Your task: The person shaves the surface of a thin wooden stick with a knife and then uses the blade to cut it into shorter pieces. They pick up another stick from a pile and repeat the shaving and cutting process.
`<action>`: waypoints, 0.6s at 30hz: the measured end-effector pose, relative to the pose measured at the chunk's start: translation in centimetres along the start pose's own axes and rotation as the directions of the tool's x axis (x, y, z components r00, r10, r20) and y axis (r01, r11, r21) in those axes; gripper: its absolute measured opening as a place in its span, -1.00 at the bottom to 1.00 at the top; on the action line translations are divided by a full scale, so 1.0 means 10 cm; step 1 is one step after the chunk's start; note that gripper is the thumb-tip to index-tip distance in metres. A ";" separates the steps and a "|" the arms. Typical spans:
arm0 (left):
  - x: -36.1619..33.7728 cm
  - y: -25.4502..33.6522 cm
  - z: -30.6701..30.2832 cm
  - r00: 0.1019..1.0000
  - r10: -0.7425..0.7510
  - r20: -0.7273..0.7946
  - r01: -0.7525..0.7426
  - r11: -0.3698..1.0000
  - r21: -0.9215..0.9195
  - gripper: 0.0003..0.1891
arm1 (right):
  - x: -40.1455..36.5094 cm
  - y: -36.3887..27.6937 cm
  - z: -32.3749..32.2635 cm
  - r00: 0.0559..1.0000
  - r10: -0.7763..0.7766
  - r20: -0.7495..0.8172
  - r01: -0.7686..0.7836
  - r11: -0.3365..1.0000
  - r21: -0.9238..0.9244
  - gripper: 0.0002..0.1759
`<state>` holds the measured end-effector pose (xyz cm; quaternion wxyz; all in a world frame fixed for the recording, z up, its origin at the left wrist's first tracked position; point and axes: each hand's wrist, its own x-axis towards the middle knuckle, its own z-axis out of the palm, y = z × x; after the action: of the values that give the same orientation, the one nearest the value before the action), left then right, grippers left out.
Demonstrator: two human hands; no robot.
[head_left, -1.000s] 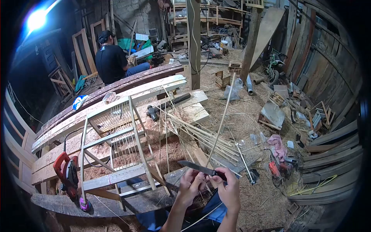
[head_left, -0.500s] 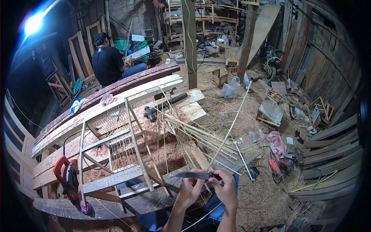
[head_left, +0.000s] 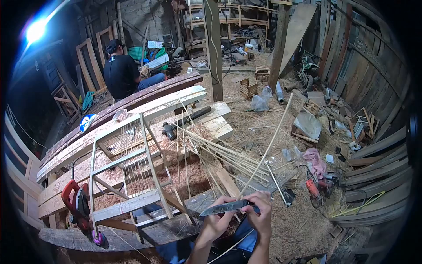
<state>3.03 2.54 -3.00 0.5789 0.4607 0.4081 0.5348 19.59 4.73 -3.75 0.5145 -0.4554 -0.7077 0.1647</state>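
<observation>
My right hand is closed round the dark handle of a knife, whose blade points left across my left hand. My left hand grips a long thin bamboo strip just by the blade. One end of the strip rises away to the upper right; a thin length also shows below my hands near my lap. The blade lies against or very near the strip; exact contact is hidden by my fingers. Ahead of my hands lies a pile of similar loose strips.
A slatted wooden frame stands on the bench at left, beside a red power tool. A hammer rests on the planks. Another person sits further back. A red corded tool lies on the shaving-covered floor at right.
The strip's far end has swung slightly right and looks more bowed. The knife has tilted, its tip lower and its blade face showing more. Both hands keep their hold.
</observation>
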 end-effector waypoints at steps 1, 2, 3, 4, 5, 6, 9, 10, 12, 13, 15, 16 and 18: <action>0.00 -0.02 0.01 1.000 0.027 0.002 -0.027 0.999 -0.045 -0.79 | 0.00 -0.01 -0.01 1.000 -0.019 -0.010 0.019 1.000 0.006 -0.63; -0.01 -0.03 0.00 1.000 0.028 0.003 -0.027 0.999 -0.045 -0.79 | 0.00 0.00 -0.01 1.000 -0.019 -0.011 0.019 1.000 0.006 -0.63; -0.03 0.01 0.00 1.000 -0.015 -0.007 0.015 0.998 -0.069 -0.78 | -0.02 0.03 -0.01 0.999 0.017 -0.047 -0.019 0.999 -0.029 -0.62; -0.03 0.04 0.00 0.998 -0.057 -0.017 0.055 0.994 -0.093 -0.78 | -0.04 0.06 -0.02 0.995 0.050 -0.084 -0.056 0.996 -0.063 -0.61; -0.03 0.04 0.01 0.998 -0.055 -0.016 0.054 0.994 -0.093 -0.78 | -0.04 0.07 -0.03 0.995 0.049 -0.085 -0.054 0.997 -0.063 -0.61; -0.04 0.04 0.02 0.998 -0.060 -0.004 0.059 0.991 -0.118 -0.78 | -0.05 0.09 -0.04 0.995 0.033 -0.098 -0.042 0.995 -0.088 -0.62; -0.02 0.04 0.03 0.997 -0.080 0.011 0.081 0.982 -0.172 -0.79 | -0.05 0.12 -0.07 0.995 -0.011 -0.094 -0.003 0.988 -0.154 -0.63; -0.02 0.04 0.04 0.995 -0.102 0.013 0.102 0.975 -0.199 -0.79 | -0.06 0.13 -0.08 0.996 -0.034 -0.076 0.019 0.981 -0.192 -0.64; -0.03 0.18 0.01 0.991 -0.130 0.021 0.132 0.973 -0.188 -0.80 | -0.12 0.26 -0.03 0.956 0.077 -0.284 -0.114 0.987 -0.117 -0.65; -0.08 0.28 -0.03 0.986 -0.163 0.024 0.165 0.970 -0.177 -0.80 | -0.17 0.36 0.01 0.863 0.198 -0.466 -0.230 0.973 -0.014 -0.65; -0.36 0.50 -0.22 0.994 -0.111 0.001 0.110 0.977 -0.183 -0.82 | -0.29 0.94 -0.43 0.638 0.395 -0.661 -0.441 0.891 0.106 -0.63; -0.39 0.57 -0.26 0.993 -0.108 -0.040 0.099 0.978 -0.182 -0.84 | -0.32 0.94 -0.50 0.641 0.388 -0.662 -0.428 0.897 0.111 -0.63; -0.32 0.50 -0.21 0.991 -0.081 -0.104 0.062 0.983 -0.171 -0.84 | -0.47 0.80 -0.65 0.706 0.389 -0.591 -0.448 0.893 0.053 -0.57</action>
<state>-0.48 -0.40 1.33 0.6110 0.3650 0.4096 0.5706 29.39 3.64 -9.32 0.6344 -0.6557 -0.3984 0.0945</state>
